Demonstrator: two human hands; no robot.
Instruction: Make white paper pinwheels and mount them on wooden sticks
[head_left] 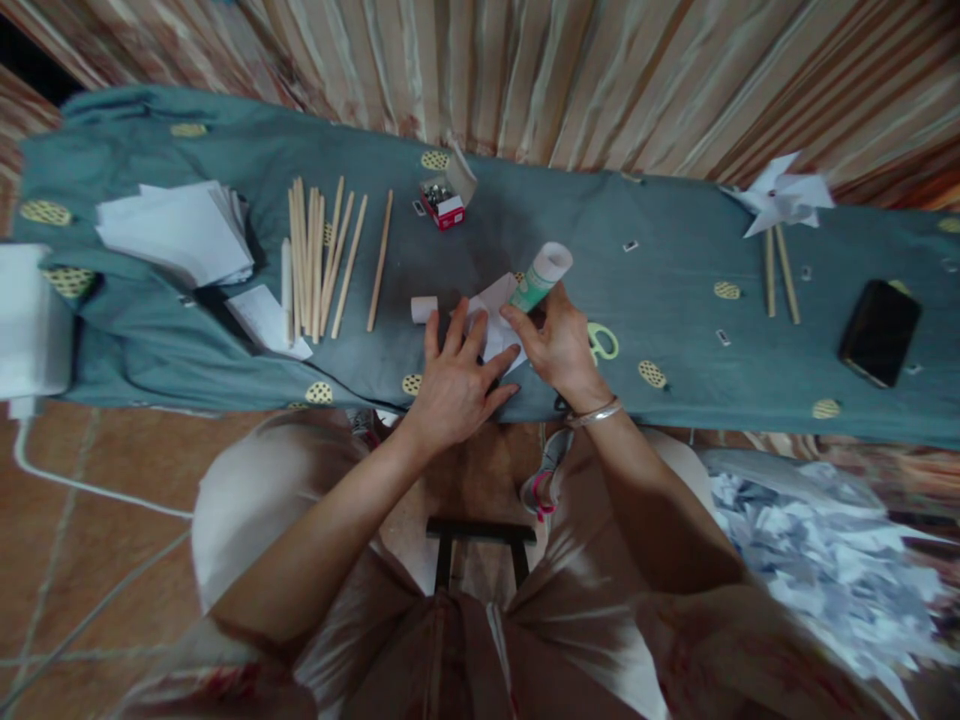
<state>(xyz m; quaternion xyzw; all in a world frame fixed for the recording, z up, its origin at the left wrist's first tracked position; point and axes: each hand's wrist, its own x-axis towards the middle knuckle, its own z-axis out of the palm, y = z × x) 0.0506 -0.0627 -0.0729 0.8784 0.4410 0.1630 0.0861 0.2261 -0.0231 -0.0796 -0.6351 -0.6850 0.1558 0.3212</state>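
Observation:
A small white paper piece (pixel 496 298) lies on the cloth in front of me, partly covered by my fingers. My left hand (pixel 459 382) rests flat over its left side, fingers spread. In my right hand (pixel 556 345) is a green and white glue stick (pixel 537 279), tilted with its lower end down at the paper; that end is hidden by my fingers. The white glue cap (pixel 424 309) lies just beyond my left fingertips. Light green scissor handles (pixel 602 342) show to the right of my right hand, and the blades are hidden.
Several wooden sticks (pixel 315 265) and a stack of white paper (pixel 180 232) lie left. An opened red box of pins (pixel 444 206) stands behind. Right are a paper pinwheel (pixel 784 197) and a black phone (pixel 880 332). A bag of paper scraps (pixel 825 560) sits below the table edge.

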